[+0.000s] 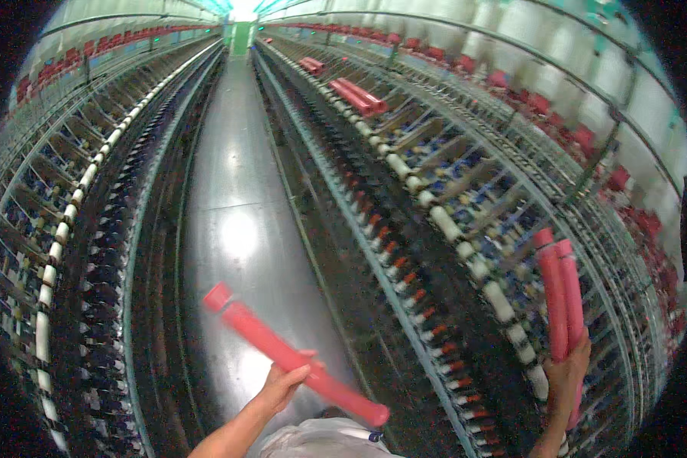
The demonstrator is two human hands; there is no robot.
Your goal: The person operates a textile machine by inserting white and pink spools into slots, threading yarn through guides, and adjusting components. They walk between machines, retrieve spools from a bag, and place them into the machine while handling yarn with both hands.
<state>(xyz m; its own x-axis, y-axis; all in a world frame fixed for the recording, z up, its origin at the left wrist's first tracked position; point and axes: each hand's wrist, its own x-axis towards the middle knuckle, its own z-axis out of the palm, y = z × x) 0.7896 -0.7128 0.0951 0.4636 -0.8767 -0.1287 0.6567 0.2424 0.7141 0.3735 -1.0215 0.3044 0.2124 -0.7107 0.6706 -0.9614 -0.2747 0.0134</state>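
Note:
My left hand (288, 382) is wrapped round the middle of a long pinkish-red roving bobbin (267, 341), a bare tube with a collar near its upper left end. It is held slanting over the aisle, in front of my body. On the right, my right hand (569, 372) grips two more roving bobbins (562, 301) side by side. Those two stand nearly upright in the view, above the drafting rollers of the right-hand spinning frame (496, 301). Whether their lower ends touch the machine I cannot tell.
Farther along the right frame, several red roving bobbins (356, 97) lie on its top. Another spinning frame (72, 206) runs along the left. Between them a smooth grey aisle floor (237, 168) leads to a green door (240, 38). White roving packages (572, 61) hang at upper right.

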